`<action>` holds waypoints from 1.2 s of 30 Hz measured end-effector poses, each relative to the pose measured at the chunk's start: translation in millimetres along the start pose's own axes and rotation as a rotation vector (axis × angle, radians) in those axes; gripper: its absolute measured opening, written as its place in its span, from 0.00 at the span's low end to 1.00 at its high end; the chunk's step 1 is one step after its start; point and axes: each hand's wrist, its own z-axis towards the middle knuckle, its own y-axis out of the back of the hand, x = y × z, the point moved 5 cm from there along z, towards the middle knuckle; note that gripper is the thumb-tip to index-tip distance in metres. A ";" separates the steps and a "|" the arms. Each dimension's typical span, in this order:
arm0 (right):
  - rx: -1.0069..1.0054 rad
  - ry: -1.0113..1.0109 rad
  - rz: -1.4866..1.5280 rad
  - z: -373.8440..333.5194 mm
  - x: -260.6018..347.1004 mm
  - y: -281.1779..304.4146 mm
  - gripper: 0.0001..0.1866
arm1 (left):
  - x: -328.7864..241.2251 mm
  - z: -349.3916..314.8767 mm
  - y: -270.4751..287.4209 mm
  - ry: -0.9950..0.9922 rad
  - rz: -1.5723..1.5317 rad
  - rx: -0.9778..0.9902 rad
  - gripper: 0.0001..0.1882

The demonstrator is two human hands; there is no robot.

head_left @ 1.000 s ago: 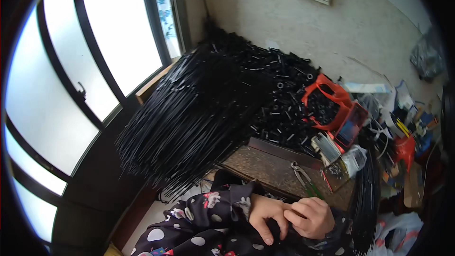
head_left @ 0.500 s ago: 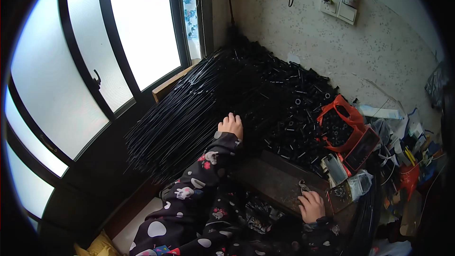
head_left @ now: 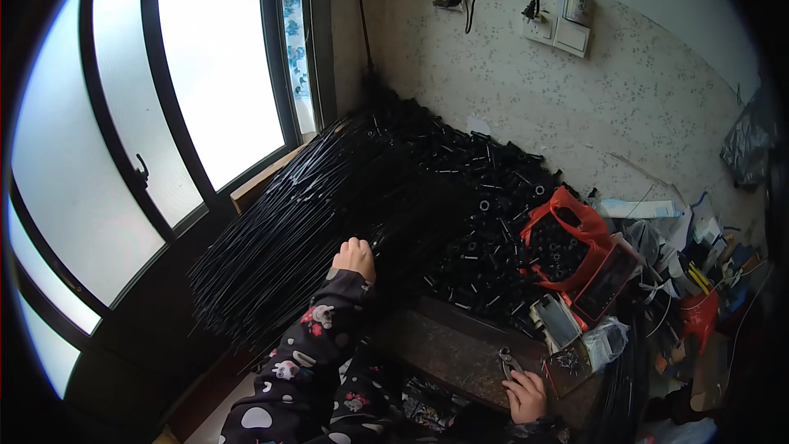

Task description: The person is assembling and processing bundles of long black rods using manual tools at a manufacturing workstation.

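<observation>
Over the long pile of thin black rods (head_left: pixel 271 255), my left hand (head_left: pixel 355 261) is closed with its fingers curled down. What it grips is hidden against the dark rods. At the brown board (head_left: pixel 444 349) in front of me, my right hand (head_left: pixel 526 397) holds a pair of pliers (head_left: pixel 507 358), their metal jaws pointing away from me. A small open box (head_left: pixel 573 359) of tiny metal pieces sits just beyond the right hand.
Loose black tubular parts (head_left: pixel 485 238) are heaped against the wall. A red bag (head_left: pixel 567 205) of dark rings, a dark-screened device (head_left: pixel 604 279), a phone (head_left: pixel 557 321) and a clear plastic bag (head_left: pixel 606 341) lie right. Clutter fills the far right; windows (head_left: pixel 222 49) stand left.
The view has turned a little, so the surroundings sit lower and further left. My left hand has drawn nearer to me. My right hand stays on the pliers, which now show more fully.
</observation>
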 end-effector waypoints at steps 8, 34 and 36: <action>-0.036 -0.007 0.042 -4.1 5.2 3.9 0.10 | 6.1 -10.2 -6.1 -0.053 -0.081 0.200 0.11; 0.093 0.018 0.007 -15.9 -10.1 0.1 0.12 | -157.1 65.5 157.8 -0.186 -1.640 -0.102 0.15; 0.125 -0.033 -0.035 -23.9 -23.2 4.1 0.12 | -191.7 53.4 133.6 -0.174 -1.770 -0.096 0.14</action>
